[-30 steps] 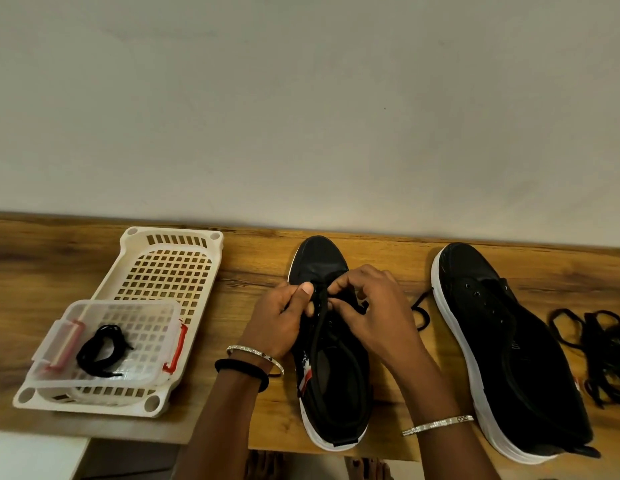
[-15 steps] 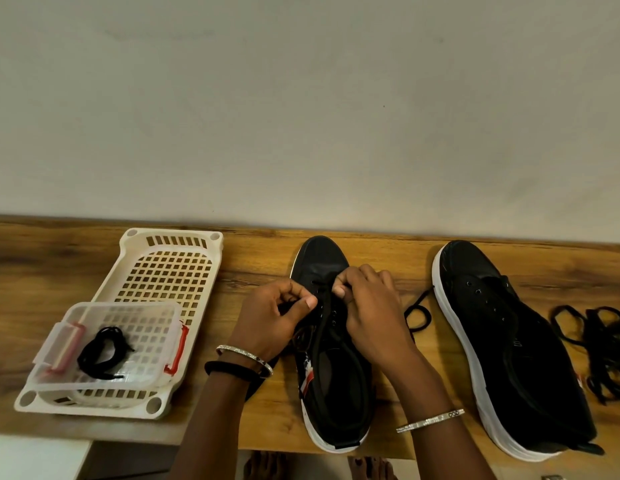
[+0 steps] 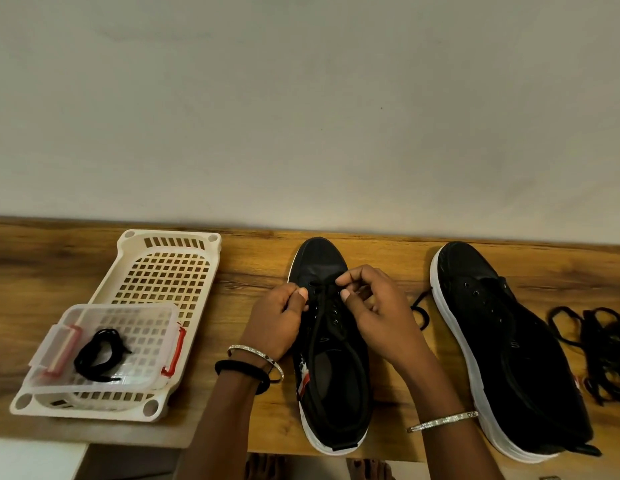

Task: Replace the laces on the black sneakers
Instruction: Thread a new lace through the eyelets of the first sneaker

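Two black sneakers with white soles stand on the wooden table. Both my hands work over the left sneaker (image 3: 331,368), near its front eyelets. My left hand (image 3: 279,318) pinches the black lace (image 3: 319,317) at the shoe's left side. My right hand (image 3: 374,313) pinches the same lace at the right side. A loop of that lace lies on the table behind my right hand. The right sneaker (image 3: 509,344) has bare eyelets and no lace.
A white perforated basket (image 3: 163,268) lies at the left, with a clear red-clipped box (image 3: 104,348) on it holding a coiled black lace (image 3: 99,353). A tangle of black laces (image 3: 603,344) lies at the far right. The wall runs along the table's back edge.
My hands have drawn slightly apart across the left sneaker's front eyelets, the left hand shifting a little left. The lace between them has been pulled straighter. The shoes have not moved.
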Motion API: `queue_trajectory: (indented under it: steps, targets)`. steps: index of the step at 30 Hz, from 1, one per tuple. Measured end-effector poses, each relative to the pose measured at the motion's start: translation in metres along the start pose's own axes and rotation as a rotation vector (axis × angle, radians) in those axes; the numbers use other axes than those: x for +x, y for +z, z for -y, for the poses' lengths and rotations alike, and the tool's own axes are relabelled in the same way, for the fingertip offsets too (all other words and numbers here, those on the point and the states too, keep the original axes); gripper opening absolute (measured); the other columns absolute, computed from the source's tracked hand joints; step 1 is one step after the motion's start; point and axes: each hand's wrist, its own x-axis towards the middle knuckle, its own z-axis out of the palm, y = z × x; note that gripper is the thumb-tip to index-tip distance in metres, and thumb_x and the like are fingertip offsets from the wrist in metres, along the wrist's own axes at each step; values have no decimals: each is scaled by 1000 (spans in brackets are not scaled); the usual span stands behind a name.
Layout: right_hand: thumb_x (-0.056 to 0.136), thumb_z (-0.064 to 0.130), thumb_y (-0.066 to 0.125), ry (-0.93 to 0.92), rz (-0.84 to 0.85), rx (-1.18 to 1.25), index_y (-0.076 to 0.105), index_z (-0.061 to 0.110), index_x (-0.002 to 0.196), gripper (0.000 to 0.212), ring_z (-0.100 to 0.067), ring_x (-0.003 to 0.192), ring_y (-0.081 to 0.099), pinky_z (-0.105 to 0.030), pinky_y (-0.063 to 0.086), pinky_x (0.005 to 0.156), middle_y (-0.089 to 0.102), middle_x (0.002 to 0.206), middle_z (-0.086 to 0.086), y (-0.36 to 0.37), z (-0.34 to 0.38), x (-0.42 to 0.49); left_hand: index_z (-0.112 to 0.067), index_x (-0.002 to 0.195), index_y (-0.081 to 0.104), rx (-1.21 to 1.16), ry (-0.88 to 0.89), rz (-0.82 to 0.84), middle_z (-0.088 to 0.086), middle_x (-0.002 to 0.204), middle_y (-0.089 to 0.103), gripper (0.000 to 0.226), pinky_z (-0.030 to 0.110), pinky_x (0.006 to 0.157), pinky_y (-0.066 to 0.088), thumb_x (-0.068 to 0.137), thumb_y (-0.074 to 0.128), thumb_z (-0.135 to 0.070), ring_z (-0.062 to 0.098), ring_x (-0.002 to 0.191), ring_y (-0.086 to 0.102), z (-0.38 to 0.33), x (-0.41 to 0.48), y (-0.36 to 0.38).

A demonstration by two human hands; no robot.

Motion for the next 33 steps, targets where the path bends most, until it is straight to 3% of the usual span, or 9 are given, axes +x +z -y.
queue_trajectory:
  steps: [4, 9, 14, 19, 24, 26, 29, 33]
  targets:
    - [90, 23, 73, 5, 4, 14, 68, 28, 96, 9, -2, 91, 57, -14, 45, 73, 61, 97, 11, -1, 1, -1, -13, 72, 56, 18, 6, 1, -5, 70, 59, 31, 8, 54, 36, 102, 52, -21, 5, 62, 51, 1, -1, -2]
    - [88, 27, 74, -42, -30, -108, 68, 34, 92, 10, -4, 92, 57, -31, 51, 79, 58, 95, 15, 2, -1, -1, -18, 70, 55, 36, 37, 48, -9, 65, 54, 32, 8, 53, 36, 102, 52, -19, -6, 54, 49, 2, -2, -7]
    - [90, 20, 72, 12, -14, -56, 69, 29, 91, 10, -2, 87, 59, -19, 47, 73, 61, 95, 10, -3, 1, 0, -18, 73, 61, -3, 12, 24, -12, 56, 53, 27, 14, 54, 37, 99, 58, -25, 1, 51, 48, 7, -2, -8]
    - [83, 33, 81, 151, 205, 41, 70, 22, 88, 16, -5, 69, 60, -20, 49, 65, 68, 82, 2, -31, 4, -3, -22, 93, 66, -83, 141, 14, 3, 75, 64, 5, 28, 60, 49, 95, 64, -26, 11, 64, 59, 8, -3, -11]
    - [88, 30, 76, 170, 264, -11, 71, 21, 83, 11, -8, 69, 63, -32, 53, 68, 71, 77, 2, -35, 2, -5, -27, 113, 70, -83, 256, 57, -4, 69, 56, 25, 14, 57, 43, 93, 67, -13, 1, 61, 55, 5, -4, -10]
    - [92, 28, 71, 171, 285, -38, 70, 21, 84, 11, -11, 72, 64, -33, 53, 70, 71, 78, 1, -32, 3, -5, -29, 111, 71, -63, 281, 36, 1, 69, 57, 23, 18, 57, 44, 93, 68, -14, 3, 61, 53, 6, -1, -6]
    - [98, 24, 63, 152, 289, -79, 66, 18, 88, 13, -17, 78, 63, -38, 51, 73, 69, 83, -2, -27, 7, -10, -28, 105, 73, -43, 320, -15, -8, 66, 56, 21, 20, 55, 43, 93, 67, -12, 5, 60, 52, 8, -1, -4]
    - [102, 27, 56, 194, 259, -39, 61, 18, 92, 14, -12, 80, 57, -32, 44, 71, 63, 86, 4, -31, 5, -16, -25, 103, 73, -33, 330, -22, -9, 69, 57, 23, 16, 58, 43, 92, 66, -7, 5, 63, 54, 7, -6, -3]
